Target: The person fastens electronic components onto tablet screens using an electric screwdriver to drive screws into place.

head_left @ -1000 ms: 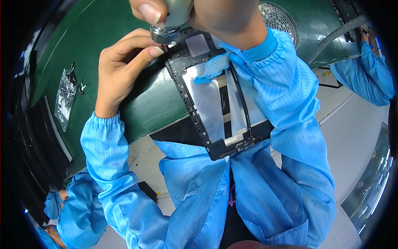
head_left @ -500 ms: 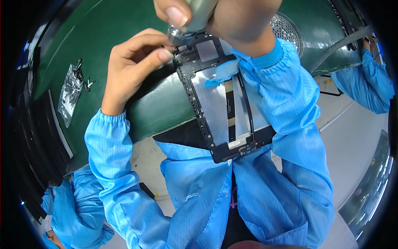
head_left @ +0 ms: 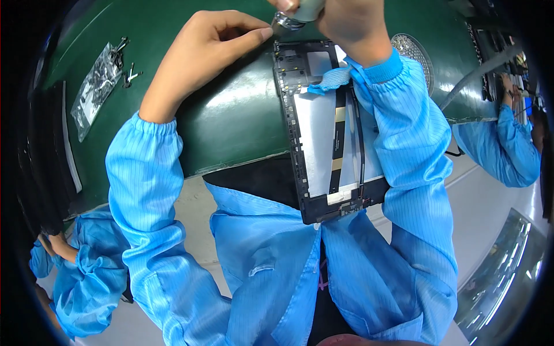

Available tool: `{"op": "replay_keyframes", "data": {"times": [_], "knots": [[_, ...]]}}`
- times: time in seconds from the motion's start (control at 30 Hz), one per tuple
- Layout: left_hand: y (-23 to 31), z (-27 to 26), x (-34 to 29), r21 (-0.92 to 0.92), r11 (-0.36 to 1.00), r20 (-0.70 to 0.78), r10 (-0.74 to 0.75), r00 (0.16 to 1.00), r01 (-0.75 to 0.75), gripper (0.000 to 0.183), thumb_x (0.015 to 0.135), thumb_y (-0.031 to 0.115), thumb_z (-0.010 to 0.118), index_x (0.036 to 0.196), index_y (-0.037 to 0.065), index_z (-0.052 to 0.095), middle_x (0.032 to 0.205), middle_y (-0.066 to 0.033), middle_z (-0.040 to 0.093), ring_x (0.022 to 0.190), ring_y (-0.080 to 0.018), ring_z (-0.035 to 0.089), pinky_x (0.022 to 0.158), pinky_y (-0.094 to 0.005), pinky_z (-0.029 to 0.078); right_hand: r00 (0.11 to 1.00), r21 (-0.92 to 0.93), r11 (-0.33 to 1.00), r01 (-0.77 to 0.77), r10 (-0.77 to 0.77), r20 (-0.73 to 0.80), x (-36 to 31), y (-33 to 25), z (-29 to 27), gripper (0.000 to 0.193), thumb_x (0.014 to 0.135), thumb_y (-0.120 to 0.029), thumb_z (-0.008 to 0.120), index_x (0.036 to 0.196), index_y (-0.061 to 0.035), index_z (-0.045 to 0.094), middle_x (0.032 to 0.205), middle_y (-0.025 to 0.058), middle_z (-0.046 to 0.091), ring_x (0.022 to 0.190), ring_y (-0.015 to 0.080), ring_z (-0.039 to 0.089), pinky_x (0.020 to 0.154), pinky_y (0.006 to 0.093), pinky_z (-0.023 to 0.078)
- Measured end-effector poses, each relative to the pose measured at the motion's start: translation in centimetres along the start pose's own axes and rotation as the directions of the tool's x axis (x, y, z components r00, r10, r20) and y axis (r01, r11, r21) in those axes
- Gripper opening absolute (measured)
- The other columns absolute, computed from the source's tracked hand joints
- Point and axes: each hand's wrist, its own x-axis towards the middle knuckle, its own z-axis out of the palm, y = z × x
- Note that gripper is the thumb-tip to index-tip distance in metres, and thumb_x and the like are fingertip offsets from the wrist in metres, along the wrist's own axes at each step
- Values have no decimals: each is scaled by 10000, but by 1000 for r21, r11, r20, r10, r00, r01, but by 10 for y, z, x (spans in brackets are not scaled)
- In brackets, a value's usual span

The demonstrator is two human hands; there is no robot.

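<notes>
A powered screwdriver [head_left: 307,8] with a pale body and a shiny metal collar is in my right hand [head_left: 355,32], partly cut off by the upper edge. My left hand [head_left: 199,55] reaches in beside its collar, thumb and forefinger pinched together. Whatever those fingertips hold is too small to make out. Below both hands lies an opened tablet frame [head_left: 293,144], black-edged with a silver plate and a dark ribbon cable [head_left: 337,147]. Its lower end overhangs the table edge near my body. A blue mesh strap [head_left: 330,81] hangs from my right cuff over the frame.
On the green table [head_left: 236,127], a clear bag [head_left: 92,95] of small dark parts lies at left, with loose parts [head_left: 131,75] beside it. Dark stacked strips [head_left: 43,150] line the far left. A round perforated metal dish [head_left: 416,55] stands at right. Co-workers' blue sleeves [head_left: 496,150] show at both sides.
Both hands and the screwdriver have moved up and to the right in the picture, off the frame's top left corner. The frame appears shifted slightly right and is less tilted.
</notes>
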Motion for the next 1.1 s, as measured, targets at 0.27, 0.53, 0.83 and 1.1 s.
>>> {"op": "replay_keyframes", "data": {"times": [0.27, 0.53, 0.83, 1.1], "knots": [[-6, -1, 0, 14, 1000, 90, -16, 996, 15, 228, 913, 163, 690, 994, -48, 727, 818, -36, 663, 743, -83, 580, 686, -242, 470, 998, -70, 996, -52, 53, 20, -9, -7, 5, 194, 901, -74, 591, 1005, 88, 614, 859, 151, 677, 483, 146, 562, 445, 269, 446], [-13, 1, 3, -29, 999, 69, -21, 997, 23, 233, 898, 144, 705, 1013, -58, 727, 818, -44, 674, 744, -92, 595, 693, -250, 488, 997, -72, 995, -66, 68, 32, -11, -1, 3, 189, 900, -61, 574, 1004, 92, 614, 816, 130, 662, 481, 142, 546, 461, 268, 446], [-13, 2, 2, 16, 999, 56, 34, 998, -35, 245, 903, 162, 711, 1031, -45, 735, 843, -58, 691, 758, -101, 619, 711, -253, 504, 997, -74, 994, -76, 77, 7, -12, 0, 4, 186, 894, -46, 559, 1001, 96, 615, 818, 128, 667, 485, 144, 549, 465, 267, 449], [-19, 2, 4, 24, 999, 64, 34, 997, -36, 252, 900, 171, 723, 1052, -29, 741, 860, -58, 701, 769, -104, 625, 725, -251, 509, 996, -109, 990, -86, 88, 21, -13, 0, 3, 192, 894, -50, 560, 1006, 97, 612, 818, 129, 664, 486, 143, 547, 469, 267, 452]]}}
